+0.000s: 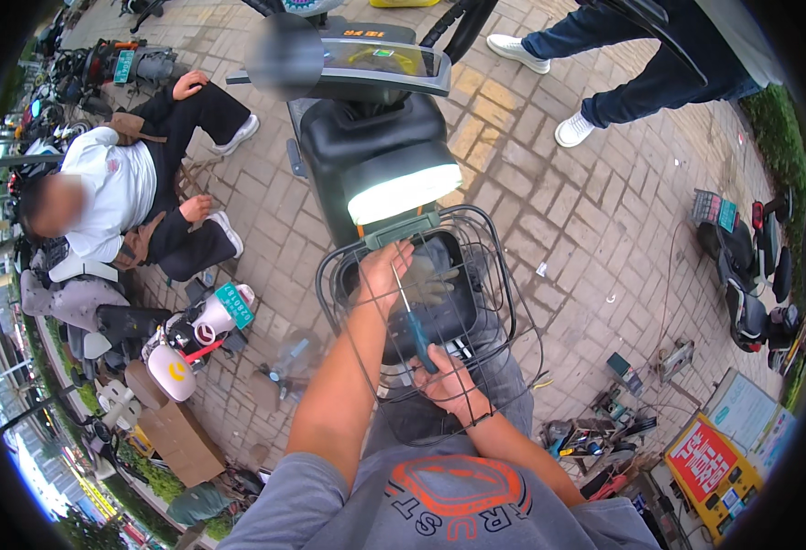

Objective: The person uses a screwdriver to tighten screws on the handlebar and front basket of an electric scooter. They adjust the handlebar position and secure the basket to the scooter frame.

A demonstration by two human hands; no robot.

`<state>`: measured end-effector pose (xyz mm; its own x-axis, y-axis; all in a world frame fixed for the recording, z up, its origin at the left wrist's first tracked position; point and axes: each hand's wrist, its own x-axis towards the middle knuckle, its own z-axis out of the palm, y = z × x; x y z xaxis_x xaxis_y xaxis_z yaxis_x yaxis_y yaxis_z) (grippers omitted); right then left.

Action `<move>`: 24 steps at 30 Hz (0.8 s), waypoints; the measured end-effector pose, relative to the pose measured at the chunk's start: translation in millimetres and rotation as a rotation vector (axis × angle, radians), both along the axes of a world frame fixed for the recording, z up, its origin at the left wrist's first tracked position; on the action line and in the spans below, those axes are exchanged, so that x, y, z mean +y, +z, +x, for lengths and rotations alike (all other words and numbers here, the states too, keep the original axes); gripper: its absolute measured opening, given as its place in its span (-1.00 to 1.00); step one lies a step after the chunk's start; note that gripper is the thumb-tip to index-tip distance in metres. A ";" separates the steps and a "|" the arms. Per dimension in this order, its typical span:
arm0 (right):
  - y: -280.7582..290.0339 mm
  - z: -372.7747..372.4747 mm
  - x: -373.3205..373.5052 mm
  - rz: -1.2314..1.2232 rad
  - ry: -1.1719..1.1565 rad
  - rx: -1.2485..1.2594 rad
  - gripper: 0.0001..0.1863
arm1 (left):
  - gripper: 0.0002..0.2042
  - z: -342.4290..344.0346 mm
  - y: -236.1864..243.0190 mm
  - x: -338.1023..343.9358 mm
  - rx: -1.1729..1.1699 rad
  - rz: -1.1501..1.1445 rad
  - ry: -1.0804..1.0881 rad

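A black wire basket (pixel 510 302) is fixed to the front of an electric scooter (pixel 371 137), just below its lit headlight (pixel 405 191). My right hand (pixel 447 380) grips a screwdriver (pixel 418 337) by its teal handle. The thin shaft slants up and left inside the basket toward my left hand (pixel 387 268). That hand reaches in near the green-grey bracket (pixel 403 227) at the basket's top, fingers bent together by the shaft's end; what they pinch is hidden. A greyish work glove (pixel 432 286) lies in the black tray (pixel 467 316) behind the wires.
On the left a seated person (pixel 114 188) is near a parked pale scooter (pixel 183 335) and a cardboard box (pixel 181 440). Another person's legs (pixel 595 78) stand at upper right. Tools (pixel 595 435) and a yellow-red box (pixel 710 472) lie lower right on the brick paving (pixel 586 238).
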<state>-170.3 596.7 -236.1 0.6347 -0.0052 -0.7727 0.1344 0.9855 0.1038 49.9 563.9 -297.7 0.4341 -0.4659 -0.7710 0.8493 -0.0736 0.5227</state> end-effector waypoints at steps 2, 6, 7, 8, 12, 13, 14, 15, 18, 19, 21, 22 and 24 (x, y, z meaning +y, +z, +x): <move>0.8 -0.7 -3.8 -0.021 0.022 0.009 -0.79 | -0.46 -1.0 -3.5 2.4 -0.003 -0.030 0.018; -0.9 -2.2 -4.9 -0.179 0.156 0.104 -0.77 | -0.59 -2.8 -10.3 9.3 0.016 -0.075 0.018; -5.3 0.8 -2.3 -0.231 0.210 0.097 -0.76 | -0.65 -1.4 -8.3 11.0 -0.014 -0.058 -0.019; -5.6 3.3 -4.0 -0.324 0.279 0.098 -0.75 | -0.73 -6.2 -0.1 6.7 0.016 -0.075 0.014; 5.1 13.7 -11.7 -0.272 0.245 0.053 -0.79 | -0.76 -24.2 41.3 28.2 -0.398 0.125 -0.119; 9.6 16.0 -9.9 -0.293 0.269 0.088 -0.76 | -0.71 -26.6 41.2 50.1 -0.271 0.006 -0.115; 3.6 12.5 -11.0 -0.294 0.249 0.047 -0.76 | -0.70 -23.9 65.4 57.7 -0.337 0.047 -0.230; -1.8 11.8 -11.9 -0.303 0.222 0.014 -0.77 | -0.75 -16.5 113.7 61.5 -0.300 0.082 -0.267; 7.8 18.6 -11.6 -0.304 0.242 0.019 -0.78 | -0.82 4.3 141.0 86.5 -0.482 0.377 -0.201; 10.3 18.9 -13.3 -0.315 0.255 0.020 -0.78 | -0.84 16.2 156.7 77.8 -0.713 0.493 -0.162; 12.5 22.7 -11.6 -0.294 0.268 0.025 -0.79 | -0.86 50.7 159.9 47.4 -1.341 0.517 -0.243; 22.3 18.1 -16.8 -0.300 0.272 0.062 -0.80 | -0.83 59.3 138.7 33.3 -1.361 0.503 -0.336; 25.2 24.9 -15.7 -0.309 0.366 0.125 -0.81 | -0.66 81.4 98.7 24.3 -1.092 0.492 -0.639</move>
<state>-145.4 581.0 -210.9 0.5403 -0.0402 -0.8405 -0.2337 0.9524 -0.1958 131.4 588.1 -199.0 0.7395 -0.5927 -0.3192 -0.2301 -0.6682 0.7075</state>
